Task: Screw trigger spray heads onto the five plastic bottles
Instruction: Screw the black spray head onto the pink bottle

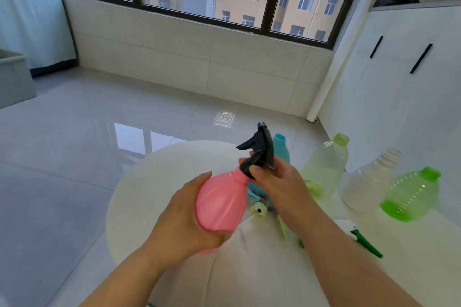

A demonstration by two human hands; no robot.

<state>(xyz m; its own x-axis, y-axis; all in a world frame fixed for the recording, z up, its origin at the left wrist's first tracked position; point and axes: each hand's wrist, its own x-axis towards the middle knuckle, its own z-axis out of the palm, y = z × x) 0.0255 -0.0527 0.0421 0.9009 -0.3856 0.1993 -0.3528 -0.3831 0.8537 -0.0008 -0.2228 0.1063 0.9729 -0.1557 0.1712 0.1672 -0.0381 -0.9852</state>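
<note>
Pink bottle (pixel 219 202): held off the table (pixel 154 182), tilted, neck pointing up and away from us. Black head (pixel 259 152) sits on its neck.

Left hand (pixel 184 219): wrapped round the pink bottle's body from the left and below, fingers curled on it.

Right hand (pixel 277 182): thumb and fingers pinched on the black head's collar. We cannot tell whether the thread is fully home.

Right of the pink bottle, all bare-necked: teal bottle (pixel 280 143) just behind the black head, then pale green bottle (pixel 324 164), clear bottle (pixel 369 182) and bright green bottle (pixel 411 194) furthest out. A loose pale head (pixel 259 209) lies just below-right of the pink bottle, and a green head (pixel 366 244) lies further right.

Risks, as we judge them:
- Cross-threading, if the collar is turned while the head sits skewed on the tilted neck.
- The bottle turning with the collar, if the left grip slackens on the smooth plastic.
- The right forearm crosses over the loose heads near the empty bottles; a wide swing could knock them over.
</note>
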